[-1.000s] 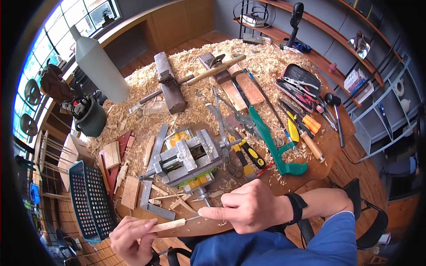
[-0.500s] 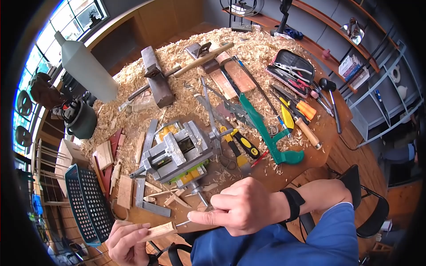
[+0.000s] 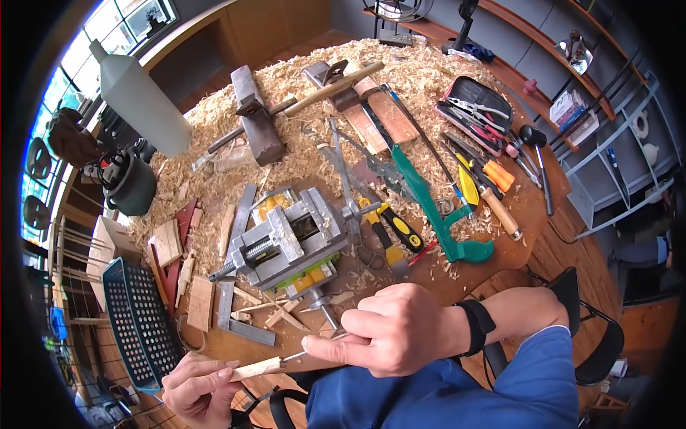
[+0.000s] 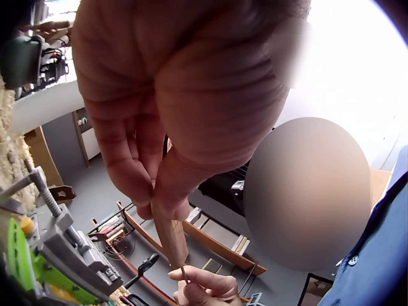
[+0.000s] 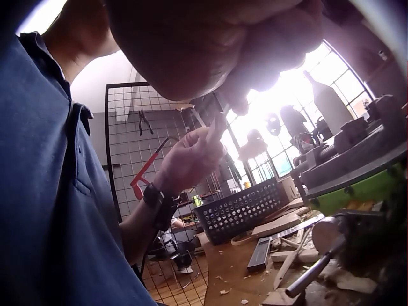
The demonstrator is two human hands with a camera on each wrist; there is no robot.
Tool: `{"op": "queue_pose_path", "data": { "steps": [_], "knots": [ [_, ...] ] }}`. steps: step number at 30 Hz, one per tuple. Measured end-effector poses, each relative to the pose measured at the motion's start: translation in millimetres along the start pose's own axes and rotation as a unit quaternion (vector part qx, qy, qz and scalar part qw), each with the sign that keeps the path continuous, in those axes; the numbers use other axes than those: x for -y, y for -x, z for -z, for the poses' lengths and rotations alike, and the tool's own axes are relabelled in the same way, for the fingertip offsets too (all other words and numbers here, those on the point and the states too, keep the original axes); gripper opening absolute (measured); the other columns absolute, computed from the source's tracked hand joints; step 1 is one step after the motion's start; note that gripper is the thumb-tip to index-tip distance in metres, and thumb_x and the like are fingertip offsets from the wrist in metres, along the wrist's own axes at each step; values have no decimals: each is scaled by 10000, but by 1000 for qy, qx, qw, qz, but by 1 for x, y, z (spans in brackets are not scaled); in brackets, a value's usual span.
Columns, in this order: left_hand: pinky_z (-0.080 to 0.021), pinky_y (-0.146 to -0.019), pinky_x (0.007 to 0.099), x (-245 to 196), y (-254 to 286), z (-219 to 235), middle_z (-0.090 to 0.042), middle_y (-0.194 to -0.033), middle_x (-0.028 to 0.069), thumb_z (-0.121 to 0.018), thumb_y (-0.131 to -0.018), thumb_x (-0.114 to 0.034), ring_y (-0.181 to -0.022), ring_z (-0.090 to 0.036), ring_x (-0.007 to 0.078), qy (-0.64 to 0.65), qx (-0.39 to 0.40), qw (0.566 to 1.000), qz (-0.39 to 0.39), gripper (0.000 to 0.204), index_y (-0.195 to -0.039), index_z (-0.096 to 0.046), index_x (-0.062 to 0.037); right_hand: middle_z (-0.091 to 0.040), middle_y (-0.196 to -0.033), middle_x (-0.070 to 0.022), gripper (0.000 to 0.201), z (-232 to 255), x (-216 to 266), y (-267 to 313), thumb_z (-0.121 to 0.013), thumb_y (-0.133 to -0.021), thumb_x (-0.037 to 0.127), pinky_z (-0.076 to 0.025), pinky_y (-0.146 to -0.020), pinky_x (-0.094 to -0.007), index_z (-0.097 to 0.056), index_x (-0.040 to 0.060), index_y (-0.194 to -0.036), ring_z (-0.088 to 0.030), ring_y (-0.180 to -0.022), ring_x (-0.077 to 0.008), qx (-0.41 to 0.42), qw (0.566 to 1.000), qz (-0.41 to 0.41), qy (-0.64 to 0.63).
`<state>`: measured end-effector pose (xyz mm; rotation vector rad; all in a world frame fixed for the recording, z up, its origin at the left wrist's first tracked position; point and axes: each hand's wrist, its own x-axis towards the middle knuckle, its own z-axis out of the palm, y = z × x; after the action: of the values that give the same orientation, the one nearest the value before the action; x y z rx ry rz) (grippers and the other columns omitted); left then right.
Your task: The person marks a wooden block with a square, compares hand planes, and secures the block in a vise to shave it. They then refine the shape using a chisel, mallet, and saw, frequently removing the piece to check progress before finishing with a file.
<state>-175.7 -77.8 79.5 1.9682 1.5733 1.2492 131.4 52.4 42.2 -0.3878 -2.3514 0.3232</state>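
Observation:
Low in the head view, my left hand (image 3: 196, 390) pinches a small pale stick of wood (image 3: 257, 370) between thumb and fingers. A thin metal rod-like tool (image 3: 293, 356) meets the stick's free end. My right hand (image 3: 400, 332) grips this tool, with the index finger stretched along it and the other fingers curled; its handle is hidden in the palm. From the left wrist, the wood (image 4: 171, 239) points down toward the right fingertips (image 4: 207, 284). Just beyond the hands, a grey metal vise (image 3: 293, 236) stands on the workbench (image 3: 471, 279).
Wood shavings (image 3: 214, 107) cover the bench's far part, around two wooden planes (image 3: 257, 129). A green-handled saw (image 3: 425, 200) lies right of the vise, near a pliers case (image 3: 479, 100). Left are a steel square (image 3: 246, 332), wood scraps and a perforated basket (image 3: 139, 322).
Both hands have shifted slightly left in the head view, still holding the stick and the tool. The stick has turned a little in the left fingers. The bench scene has shifted with the head.

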Motion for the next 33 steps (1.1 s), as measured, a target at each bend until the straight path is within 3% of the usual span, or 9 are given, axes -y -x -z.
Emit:
{"op": "queue_pose_path", "data": {
  "steps": [5, 7, 11, 19, 23, 25, 27, 30, 33],
  "knots": [
    [-507, -654, 283, -2, 6, -5, -771, -796, 147, -822, -995, -300, -685, -685, 183, 17, -53, 998, 43, 347, -1048, -779, 40, -319, -654, 66, 590, 3, 1, -4, -753, -763, 91, -346, -423, -248, -808, 255, -1326, -426, -494, -69, -5, 998, 20, 55],
    [-504, -591, 237, -2, 13, 4, -759, -746, 143, -710, -1079, -332, -618, -682, 153, 102, -39, 973, 206, 430, -1049, -757, 94, -308, -650, 68, 600, 5, 3, -6, -756, -748, 85, -333, -420, -247, -812, 255, -1322, -417, -490, -68, -7, 998, 24, 64],
    [-494, -511, 223, -8, 0, -2, -738, -698, 145, -647, -1105, -295, -535, -663, 149, 87, 32, 982, 162, 441, -983, -766, 112, -279, -638, 72, 626, 5, 2, -7, -768, -708, 75, -303, -409, -246, -821, 251, -1307, -386, -477, -63, -16, 997, 31, 74],
    [-540, -670, 334, -8, -16, -18, -824, -924, 164, -896, -784, -46, -705, -734, 248, -38, -23, 998, -39, 165, -925, -819, -8, -459, -635, 12, 563, 12, -18, -2, -688, -728, 102, -430, -407, -346, -826, 202, -1265, -535, -473, -169, 101, 991, -52, -74],
    [-578, -725, 337, -17, -25, -22, -823, -925, 157, -873, -848, -115, -765, -764, 249, 45, -22, 997, 56, 215, -1019, -828, 7, -428, -630, 17, 534, 20, -11, -5, -696, -744, 82, -405, -404, -341, -835, 204, -1245, -510, -468, -155, 80, 996, -26, -3],
    [-580, -733, 316, -21, -25, -18, -817, -906, 144, -867, -869, -146, -792, -769, 232, 76, 57, 959, 269, 255, -1057, -827, 22, -403, -625, 23, 516, 21, -10, -7, -711, -743, 65, -391, -400, -340, -840, 199, -1225, -488, -462, -144, 59, 997, -6, 54],
    [-578, -719, 307, -13, -26, -26, -811, -890, 132, -877, -860, -120, -767, -759, 226, 79, 56, 967, 236, 242, -1052, -830, 19, -405, -624, 22, 533, 24, -12, -7, -711, -727, 58, -388, -402, -343, -839, 204, -1223, -490, -459, -150, 68, 997, -16, 44],
    [-576, -726, 328, -3, -30, -35, -794, -819, 139, -924, -810, -127, -754, -754, 243, 18, 4, 999, -39, 262, -1016, -829, 4, -401, -615, 18, 614, 23, -23, 0, -677, -655, 35, -361, -402, -349, -839, 191, -1226, -474, -449, -167, 82, 995, -49, -29],
    [-580, -749, 337, -2, -28, -35, -803, -839, 132, -927, -808, -140, -767, -762, 259, 15, 14, 999, -28, 263, -1004, -827, 5, -405, -608, 7, 679, 25, -27, 0, -642, -592, 11, -335, -402, -358, -841, 166, -1222, -462, -439, -192, 82, 988, -73, -112]
  ]
}}
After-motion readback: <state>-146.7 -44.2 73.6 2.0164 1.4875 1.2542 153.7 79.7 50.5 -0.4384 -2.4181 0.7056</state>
